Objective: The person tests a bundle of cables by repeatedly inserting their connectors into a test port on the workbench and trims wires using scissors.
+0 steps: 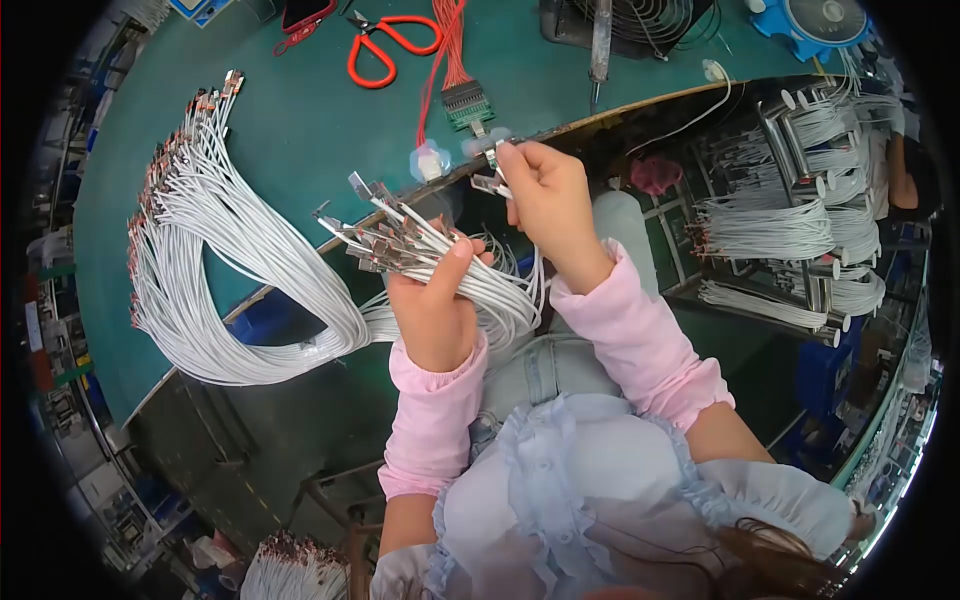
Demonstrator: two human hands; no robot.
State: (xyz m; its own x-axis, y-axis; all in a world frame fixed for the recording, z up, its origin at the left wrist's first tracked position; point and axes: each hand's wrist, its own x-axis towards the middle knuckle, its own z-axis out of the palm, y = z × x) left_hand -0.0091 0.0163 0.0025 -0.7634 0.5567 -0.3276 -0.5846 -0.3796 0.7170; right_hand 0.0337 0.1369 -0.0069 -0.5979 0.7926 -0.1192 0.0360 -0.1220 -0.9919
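Wrapped round a bundle of white cables (490, 297) with metal connector ends is my left hand (437, 310). To its right, my right hand (548, 195) pinches a cable connector (490, 184) at the table edge, beside a small metal plug. That plug extends from a green circuit board (468, 105) with red wires. Near it on the edge sits a white connector piece (430, 162) on a red wire. A large looped bundle of white cables (240, 225) lies on the green table at the left, its ends fanned out.
Red-handled scissors (372, 60) lie on the green table (290, 130). A soldering iron or similar tool (600, 50), a black fan (640, 25) and a blue round device (815, 20) are at the back. A metal rack (790, 150) at the right holds white cables.
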